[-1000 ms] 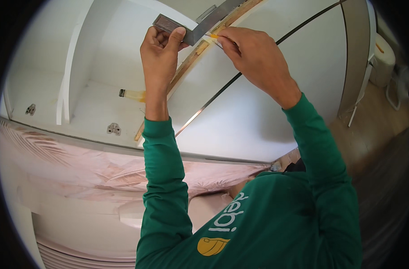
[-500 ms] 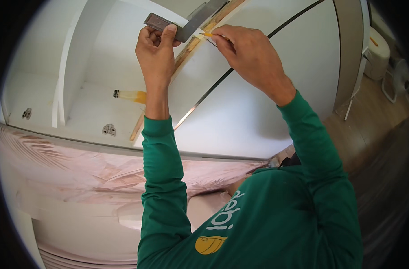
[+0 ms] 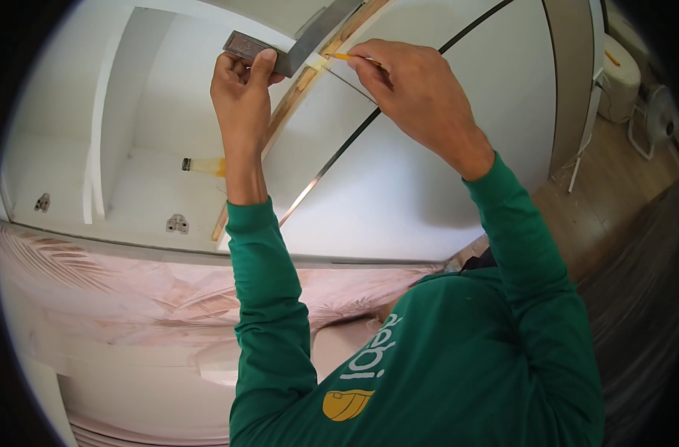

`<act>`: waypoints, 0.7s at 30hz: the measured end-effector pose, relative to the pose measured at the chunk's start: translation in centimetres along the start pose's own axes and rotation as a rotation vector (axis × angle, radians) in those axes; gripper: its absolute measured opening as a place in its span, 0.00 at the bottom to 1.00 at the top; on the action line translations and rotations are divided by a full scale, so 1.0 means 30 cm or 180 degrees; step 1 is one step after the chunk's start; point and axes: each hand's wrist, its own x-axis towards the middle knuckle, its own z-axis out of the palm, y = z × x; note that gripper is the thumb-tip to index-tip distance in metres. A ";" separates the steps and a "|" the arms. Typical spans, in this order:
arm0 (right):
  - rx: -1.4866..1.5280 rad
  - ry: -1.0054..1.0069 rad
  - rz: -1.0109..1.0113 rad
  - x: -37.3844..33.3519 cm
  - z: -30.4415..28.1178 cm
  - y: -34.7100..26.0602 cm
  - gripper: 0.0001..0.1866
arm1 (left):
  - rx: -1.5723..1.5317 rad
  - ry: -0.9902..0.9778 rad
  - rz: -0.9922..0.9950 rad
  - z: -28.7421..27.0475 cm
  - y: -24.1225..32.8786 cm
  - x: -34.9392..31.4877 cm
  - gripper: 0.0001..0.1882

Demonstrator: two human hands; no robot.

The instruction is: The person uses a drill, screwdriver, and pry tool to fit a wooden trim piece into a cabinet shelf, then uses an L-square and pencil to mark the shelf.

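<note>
My left hand (image 3: pixel 242 93) grips the dark handle of a try square (image 3: pixel 309 46), thumb on top and fingers curled beneath. Its grey metal blade runs up and to the right, lying along a wooden strip (image 3: pixel 289 108) on the edge of a white panel (image 3: pixel 421 171). A yellow pencil (image 3: pixel 342 56) is pinched in my right hand (image 3: pixel 421 93). Its tip is at the strip, just right of the blade, by a pale yellowish spot on the wood. A thin dark line runs across the panel from near there. Most of the pencil is hidden in my fingers.
A bottle with yellow contents (image 3: pixel 204 166) lies in the white cabinet (image 3: pixel 168 89), left of my left wrist. Metal hinge fittings (image 3: pixel 177 223) sit near the cabinet's front edge. A white cylindrical thing (image 3: pixel 619 86) and a fan (image 3: pixel 661 115) stand at the far right.
The view has shifted slightly, so the cabinet, strip and my left hand with the square appear farther left. Both hands keep their grips; the pencil tip has moved only slightly along the strip.
</note>
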 end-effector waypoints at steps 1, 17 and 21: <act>0.0018 -0.0004 0.0025 -0.001 -0.005 -0.003 0.09 | 0.0021 0.0008 0.0042 0.004 0.006 0.001 0.17; 0.0066 -0.0231 -0.0020 0.012 0.032 -0.006 0.11 | -0.0029 0.0049 0.0070 0.004 -0.004 -0.002 0.15; 0.0013 -0.0143 -0.0072 0.009 0.032 0.008 0.11 | -0.0052 0.0058 0.0029 0.009 0.003 -0.008 0.15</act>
